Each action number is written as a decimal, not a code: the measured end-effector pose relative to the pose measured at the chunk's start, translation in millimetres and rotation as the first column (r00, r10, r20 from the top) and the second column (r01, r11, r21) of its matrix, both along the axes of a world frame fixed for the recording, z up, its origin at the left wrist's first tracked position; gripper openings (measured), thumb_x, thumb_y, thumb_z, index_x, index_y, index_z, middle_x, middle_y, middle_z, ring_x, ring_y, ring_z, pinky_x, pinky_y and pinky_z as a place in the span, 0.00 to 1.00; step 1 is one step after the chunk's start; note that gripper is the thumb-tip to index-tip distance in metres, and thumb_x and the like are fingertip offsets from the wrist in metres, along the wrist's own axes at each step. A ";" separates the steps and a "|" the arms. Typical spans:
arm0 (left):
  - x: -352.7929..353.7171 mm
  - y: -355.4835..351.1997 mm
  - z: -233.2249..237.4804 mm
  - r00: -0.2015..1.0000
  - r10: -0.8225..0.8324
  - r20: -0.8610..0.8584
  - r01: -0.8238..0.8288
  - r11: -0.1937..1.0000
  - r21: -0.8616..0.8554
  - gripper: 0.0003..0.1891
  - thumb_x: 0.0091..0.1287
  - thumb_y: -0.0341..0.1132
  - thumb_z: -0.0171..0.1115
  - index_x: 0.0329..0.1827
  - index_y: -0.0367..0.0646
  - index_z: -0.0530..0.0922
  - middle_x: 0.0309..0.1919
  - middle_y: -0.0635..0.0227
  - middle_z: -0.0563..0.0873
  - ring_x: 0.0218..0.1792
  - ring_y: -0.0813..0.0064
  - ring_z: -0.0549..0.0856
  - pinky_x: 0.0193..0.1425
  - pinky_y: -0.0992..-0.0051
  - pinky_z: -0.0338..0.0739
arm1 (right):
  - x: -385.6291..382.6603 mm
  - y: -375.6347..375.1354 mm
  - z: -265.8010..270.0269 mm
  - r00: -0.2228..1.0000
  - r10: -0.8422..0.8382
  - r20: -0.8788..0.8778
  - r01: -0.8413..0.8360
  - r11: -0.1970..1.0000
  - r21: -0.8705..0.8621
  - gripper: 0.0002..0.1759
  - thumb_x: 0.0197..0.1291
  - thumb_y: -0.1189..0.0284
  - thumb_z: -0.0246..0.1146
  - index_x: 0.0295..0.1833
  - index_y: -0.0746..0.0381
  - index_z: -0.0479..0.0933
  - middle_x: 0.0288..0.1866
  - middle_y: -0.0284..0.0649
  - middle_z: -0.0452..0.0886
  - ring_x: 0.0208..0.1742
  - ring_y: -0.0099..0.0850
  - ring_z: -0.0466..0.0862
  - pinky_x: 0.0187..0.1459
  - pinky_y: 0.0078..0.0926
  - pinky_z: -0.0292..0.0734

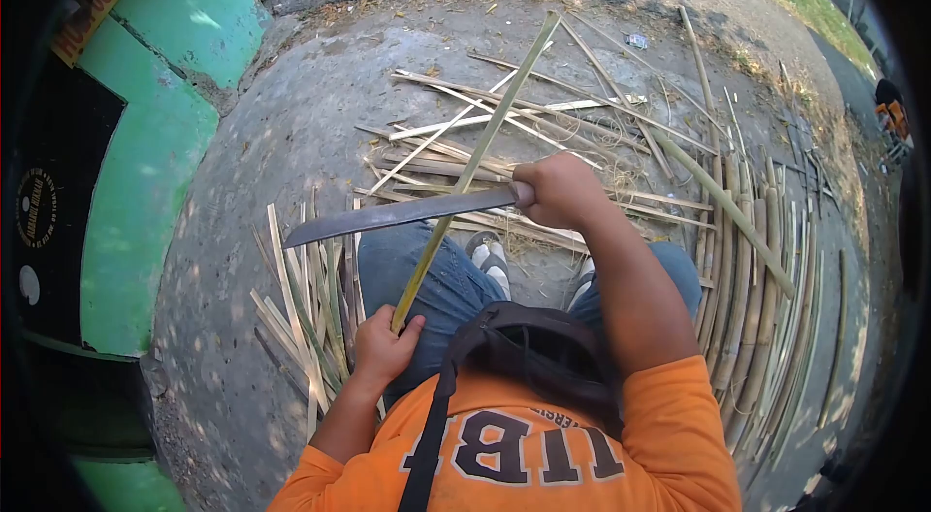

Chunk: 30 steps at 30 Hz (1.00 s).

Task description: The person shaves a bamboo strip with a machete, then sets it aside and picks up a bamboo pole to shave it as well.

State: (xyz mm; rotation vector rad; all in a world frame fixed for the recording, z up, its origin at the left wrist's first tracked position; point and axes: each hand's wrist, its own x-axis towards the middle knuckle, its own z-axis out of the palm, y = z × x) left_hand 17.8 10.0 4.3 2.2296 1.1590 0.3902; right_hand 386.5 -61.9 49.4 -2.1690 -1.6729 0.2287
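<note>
Grip: the left hand is closed round the near end of a green-yellow strip, thumb laid along it. The right hand is closed in a fist round the handle of a long-bladed knife. Clock read from where blade and strip cross, twelve at the top of the head view.

Largest first. Poles lie in a row between three and four o'clock, most pointing roughly toward twelve. A loose heap of split strips spreads at one to two, lying at mixed angles. A smaller sheaf of strips lies near eight, beyond the left knee.

The held strip rises from the left hand at seven o'clock to a free far end at one. The knife lies across that axis, fist at three, tip between eight and nine.

Key relation: the crossing is steep, close to square, in front of the left hand and well short of the strip's far end. In this view the right hand is the nearer to it. Whether the blade's edge touches the strip, cannot tell.
</note>
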 end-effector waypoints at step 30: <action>-1.8 2.9 7.0 1.000 -0.014 0.020 0.016 0.995 -0.097 0.19 0.59 0.38 0.78 0.30 0.42 0.72 0.17 0.67 0.73 0.19 0.73 0.71 0.26 0.68 0.67 | -11.3 8.0 -19.4 0.999 -0.039 -0.030 0.044 0.977 0.208 0.07 0.56 0.65 0.67 0.38 0.55 0.83 0.31 0.49 0.86 0.37 0.54 0.87 0.40 0.53 0.82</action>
